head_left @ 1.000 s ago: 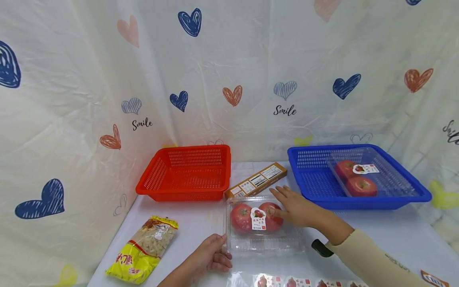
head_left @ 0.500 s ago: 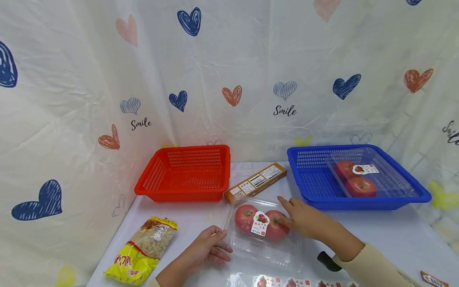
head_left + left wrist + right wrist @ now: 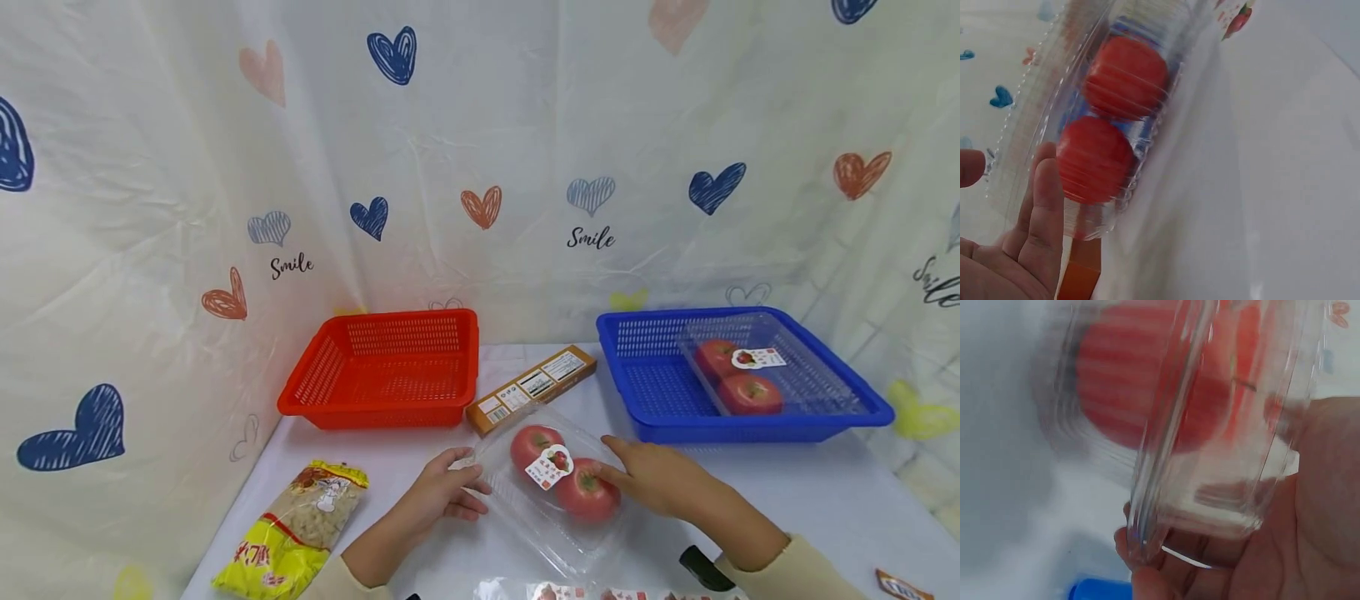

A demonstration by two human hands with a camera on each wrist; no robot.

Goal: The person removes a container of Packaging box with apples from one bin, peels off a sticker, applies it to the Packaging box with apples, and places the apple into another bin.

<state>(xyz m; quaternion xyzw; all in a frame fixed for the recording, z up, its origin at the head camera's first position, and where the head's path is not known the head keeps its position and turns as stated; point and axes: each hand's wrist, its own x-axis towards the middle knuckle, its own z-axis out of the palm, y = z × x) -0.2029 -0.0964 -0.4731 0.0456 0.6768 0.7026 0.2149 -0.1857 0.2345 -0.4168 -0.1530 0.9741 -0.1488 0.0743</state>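
A clear plastic clamshell box (image 3: 517, 518) with two red apples (image 3: 589, 493) lies turned at an angle in the middle of the table in the head view. On its lid sits a white label (image 3: 550, 467) with a fruit picture. My right hand (image 3: 651, 477) grips the box's right side, thumb over the lid and fingers (image 3: 1210, 547) curled under the rim. At the left edge is my left hand (image 3: 444, 490); its fingers (image 3: 1046, 212) are extended against the box and its thumb stands apart. Whether the box touches the table cannot be told.
A red basket (image 3: 378, 417) stands back left. In the blue basket (image 3: 750, 429), back right, lies another box of two apples (image 3: 750, 393). Between them lies a long brown carton (image 3: 532, 387). A yellow snack bag (image 3: 296, 529) lies left; a label strip (image 3: 555, 592) lies in front.
The box has turned clockwise and shifted slightly toward me and right. My right hand has moved right and nearer, now gripping the box's side; my left hand has moved up along its left edge.
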